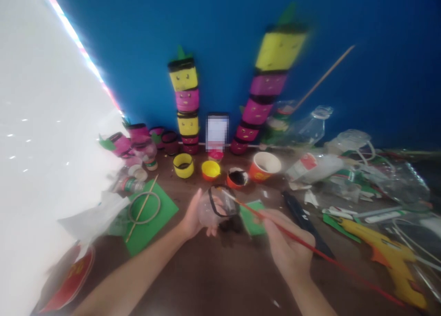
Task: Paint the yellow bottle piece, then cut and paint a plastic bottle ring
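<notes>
My left hand (193,217) is closed around a clear plastic cup piece (206,208), apparently cut from a bottle, tilted above the brown table. A black painted band runs along its rim. Between the fingers of my right hand (289,242) is a paintbrush (303,243) with a long red handle, its tip at the rim of the piece. Just beyond stand a small cup of black paint (237,177) and a cup of yellow paint (211,170). A yellow ring-shaped piece (183,166) with a dark edge is left of them. Motion blurs the finer details.
Two stacks of yellow and magenta painted pieces, a left stack (188,100) and a right stack (260,95), rise before the blue wall. Plastic bottles (312,127) crowd the right, near a yellow glue gun (389,256). Green paper (151,215) lies left; a paper cup (264,166) stands behind.
</notes>
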`<state>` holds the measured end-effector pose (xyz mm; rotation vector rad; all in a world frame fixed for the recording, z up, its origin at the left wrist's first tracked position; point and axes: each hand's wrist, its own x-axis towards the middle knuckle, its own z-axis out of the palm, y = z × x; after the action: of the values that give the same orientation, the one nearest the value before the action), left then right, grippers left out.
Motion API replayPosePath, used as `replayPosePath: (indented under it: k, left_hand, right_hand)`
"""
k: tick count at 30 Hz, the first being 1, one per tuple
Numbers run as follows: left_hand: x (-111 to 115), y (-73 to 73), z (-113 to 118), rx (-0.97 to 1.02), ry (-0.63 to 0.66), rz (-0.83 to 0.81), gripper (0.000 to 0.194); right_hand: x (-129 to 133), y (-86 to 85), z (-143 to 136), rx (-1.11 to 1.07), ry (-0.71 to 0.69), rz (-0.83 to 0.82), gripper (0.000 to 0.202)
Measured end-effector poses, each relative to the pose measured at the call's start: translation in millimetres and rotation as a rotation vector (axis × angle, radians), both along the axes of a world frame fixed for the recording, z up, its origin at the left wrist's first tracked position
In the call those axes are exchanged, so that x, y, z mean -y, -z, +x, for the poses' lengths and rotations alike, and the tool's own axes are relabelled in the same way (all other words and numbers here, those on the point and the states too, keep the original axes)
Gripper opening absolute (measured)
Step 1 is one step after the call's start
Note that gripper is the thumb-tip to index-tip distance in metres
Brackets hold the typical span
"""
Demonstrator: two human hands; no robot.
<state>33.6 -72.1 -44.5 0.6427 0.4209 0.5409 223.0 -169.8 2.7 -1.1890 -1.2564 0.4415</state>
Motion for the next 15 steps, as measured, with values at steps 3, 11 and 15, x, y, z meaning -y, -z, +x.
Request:
replayPosePath:
  k: [3, 11, 15]
  left_hand:
    - [0.5, -1.5, -0.2, -0.012, 0.007, -0.011, 0.068]
    - [1.8, -3.5, 0.2, -0.001, 0.003, -0.004, 0.066]
    - [1.6, -2.2, 0.4, 0.033, -0.008, 0.006, 0.065]
  right_hand:
    - [0.5, -0.4, -0.7, 0.017, -0.011, 0.010, 0.019]
    - [-1.0, 3.5, -2.7, -0.037, 0.012, -0.008, 0.018]
    - [-1.3, 2.8, -3.3, -0.069, 0.011, -0.002, 0.018]
